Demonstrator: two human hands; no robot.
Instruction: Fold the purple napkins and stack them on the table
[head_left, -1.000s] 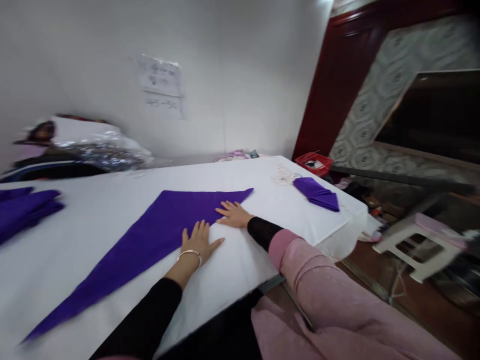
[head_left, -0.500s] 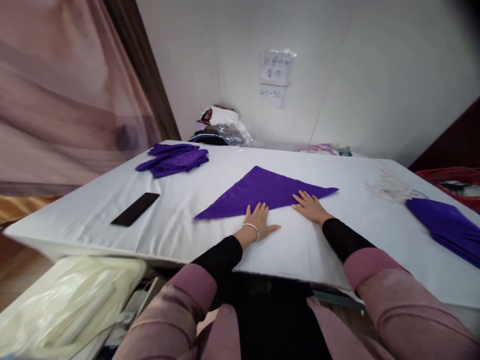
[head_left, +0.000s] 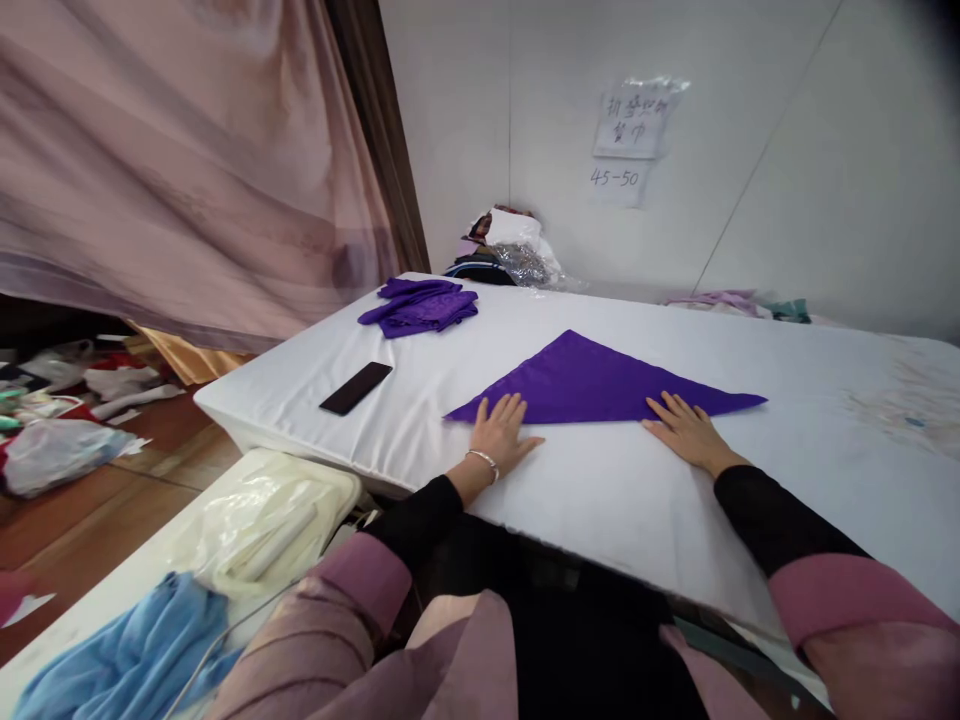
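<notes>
Just right of frame centre, our left hand [head_left: 501, 437] and right hand [head_left: 691, 436], spread flat, gripping nothing, touch the triangular purple cloth [head_left: 592, 385]; we judge it light, soft, best pinched at its corners

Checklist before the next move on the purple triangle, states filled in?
1. Purple cloth spread out, no big wrinkles: ok, it lies flat as a triangle on the white tabletop.
2. Left hand placed: ok, fingers over the near edge by the left corner.
3. Right hand placed: ok, fingers over the near edge, right of centre.
4. Black flat object away from the cloth: ok, apart at left.
5. Purple pile separate: ok.
6. Layers aligned underneath: cannot tell, hidden.
</notes>
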